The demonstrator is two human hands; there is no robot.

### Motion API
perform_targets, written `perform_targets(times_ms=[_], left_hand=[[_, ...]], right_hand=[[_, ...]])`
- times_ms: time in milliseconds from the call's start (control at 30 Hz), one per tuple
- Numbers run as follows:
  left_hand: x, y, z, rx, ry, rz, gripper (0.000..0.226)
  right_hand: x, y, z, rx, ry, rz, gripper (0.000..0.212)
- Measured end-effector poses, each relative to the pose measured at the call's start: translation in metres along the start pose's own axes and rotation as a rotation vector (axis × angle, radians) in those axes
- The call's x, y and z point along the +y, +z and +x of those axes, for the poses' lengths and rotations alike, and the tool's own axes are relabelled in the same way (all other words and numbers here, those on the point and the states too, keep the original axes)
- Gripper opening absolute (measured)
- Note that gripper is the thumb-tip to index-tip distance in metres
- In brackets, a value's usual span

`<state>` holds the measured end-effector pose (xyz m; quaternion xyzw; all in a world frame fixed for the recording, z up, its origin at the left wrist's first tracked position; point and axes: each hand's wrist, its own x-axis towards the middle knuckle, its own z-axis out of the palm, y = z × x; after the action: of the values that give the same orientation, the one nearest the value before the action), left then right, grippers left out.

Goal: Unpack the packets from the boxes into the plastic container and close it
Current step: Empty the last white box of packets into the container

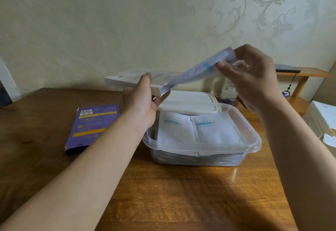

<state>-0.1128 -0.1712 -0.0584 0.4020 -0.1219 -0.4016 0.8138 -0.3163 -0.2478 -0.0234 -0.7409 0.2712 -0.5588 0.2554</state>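
White packets [190, 72] are hanging half out of the box [127, 80] I'm gripping in my left hand [143, 103], above the open plastic container [259, 140]; my right hand [254, 81] is pinching their top edge. I'm judging them light, limp, slippery, best held there.

My left hand [143, 101] is raised over the far left corner of the plastic container [200, 146], thumb on top and fingers curled beneath the end of a white box [127, 80]. My right hand [252, 78] is higher, above the container's far right corner, and pinches a packet [190, 72]. My forearms reach forward on either side of the container.
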Motion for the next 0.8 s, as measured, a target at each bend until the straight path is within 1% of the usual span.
perform_targets(times_ms=[67,133,167,300,400,467,633,733,767,800], left_hand=[[-0.003,-0.002,0.002,0.017,0.026,-0.010,0.015],[-0.005,-0.004,0.003,0.026,0.045,-0.028,0.014],[-0.006,-0.005,0.004,0.030,0.053,-0.034,0.014],[-0.008,-0.006,0.005,0.032,0.075,-0.057,0.013],[-0.009,-0.006,0.005,0.038,0.076,-0.053,0.012],[-0.010,-0.006,0.005,0.042,0.074,-0.051,0.012],[-0.010,-0.007,0.007,0.037,0.083,-0.055,0.013],[-0.010,-0.008,0.008,0.035,0.088,-0.051,0.017],[-0.011,-0.008,0.008,0.035,0.090,-0.046,0.018],[-0.011,-0.008,0.008,0.034,0.092,-0.043,0.018]], right_hand=[[-0.002,-0.004,0.000,0.007,0.135,0.168,0.016],[-0.001,-0.005,0.000,-0.023,0.266,0.293,0.024],[0.000,-0.004,-0.001,-0.051,0.315,0.323,0.025],[0.008,0.002,-0.004,-0.145,0.461,0.359,0.018],[0.014,0.012,-0.010,-0.236,0.559,0.369,0.020],[0.017,0.020,-0.013,-0.286,0.617,0.348,0.020],[0.014,0.039,-0.021,-0.387,0.675,0.232,0.009],[0.009,0.041,-0.023,-0.453,0.635,0.040,0.014],[0.007,0.040,-0.024,-0.484,0.610,-0.042,0.019],[0.005,0.039,-0.024,-0.519,0.590,-0.127,0.030]])
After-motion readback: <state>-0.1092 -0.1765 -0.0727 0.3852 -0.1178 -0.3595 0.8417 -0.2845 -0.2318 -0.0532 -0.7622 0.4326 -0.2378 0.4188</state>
